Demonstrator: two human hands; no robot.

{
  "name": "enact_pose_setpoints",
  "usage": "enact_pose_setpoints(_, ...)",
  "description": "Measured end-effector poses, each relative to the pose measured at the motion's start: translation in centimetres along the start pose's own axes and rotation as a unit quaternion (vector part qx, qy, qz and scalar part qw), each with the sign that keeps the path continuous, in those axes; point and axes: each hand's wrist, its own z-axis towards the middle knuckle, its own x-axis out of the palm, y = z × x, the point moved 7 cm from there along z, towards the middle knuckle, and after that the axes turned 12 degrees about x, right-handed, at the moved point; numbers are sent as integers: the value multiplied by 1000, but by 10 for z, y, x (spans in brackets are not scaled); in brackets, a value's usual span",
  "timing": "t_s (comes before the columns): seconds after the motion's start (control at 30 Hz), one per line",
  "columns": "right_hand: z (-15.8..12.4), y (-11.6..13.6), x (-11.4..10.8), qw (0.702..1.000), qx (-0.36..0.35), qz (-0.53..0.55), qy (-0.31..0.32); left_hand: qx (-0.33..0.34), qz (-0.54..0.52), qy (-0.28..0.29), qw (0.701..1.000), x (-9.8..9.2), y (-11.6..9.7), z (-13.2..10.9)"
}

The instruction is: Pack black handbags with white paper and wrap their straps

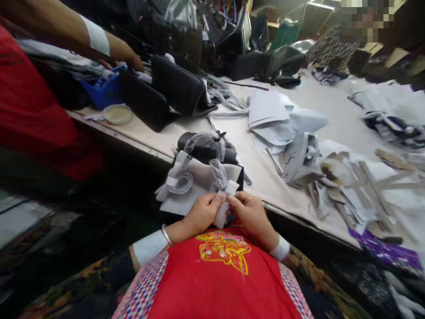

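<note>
Both my hands meet at the table's front edge, close to my red apron. My left hand [203, 212] pinches a piece of white foam wrap [220, 216] between thumb and fingers. From the other side, my right hand [250, 213] pinches the same wrap, its fingertips near the left ones. Just beyond them sits a black handbag [207, 148] with white padding sheet [199, 177] over its near side. Clear plastic film covers its handle parts, and a coiled, wrapped strap [181, 182] lies on the left of the padding.
Black bags [179, 86] stand at the left back beside a blue basket [104, 91] and a round lid [117, 114]. A co-worker's arm [113, 44] reaches in there. White papers [268, 108], an open box [302, 159] and cardboard scraps [368, 190] lie rightward.
</note>
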Motion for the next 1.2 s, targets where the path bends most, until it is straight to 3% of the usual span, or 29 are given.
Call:
enact_pose_setpoints(0.3, 2, 22, -2, 999, -25, -43, -9, 72, 39, 54, 995, 0, -26, 1)
enact_pose_setpoints(0.43, 2, 18, 0, 1000, -18, -13, 7, -8, -105, 50, 993, 3, -9, -1)
enact_pose_setpoints(0.57, 4, 15, 1, 999, -12, -26, 16, -90, -325, 18, 941, 13, 8, -4)
enact_pose_setpoints(0.63, 5, 16, 1, 999, -13, -35, 19, -108, -377, 20, 920, 17, 10, -5)
enact_pose_setpoints(0.83, 8, 19, 3, 998, 4, -48, 35, -113, -316, 62, 940, 13, 19, -2)
enact_pose_setpoints(0.93, 11, 24, 1, 996, -20, -85, 12, -96, -263, 80, 957, 10, 21, 1)
enact_pose_setpoints(1.2, 5, 25, -1, 981, -69, -180, -9, -64, -205, 64, 975, 7, 1, 1)
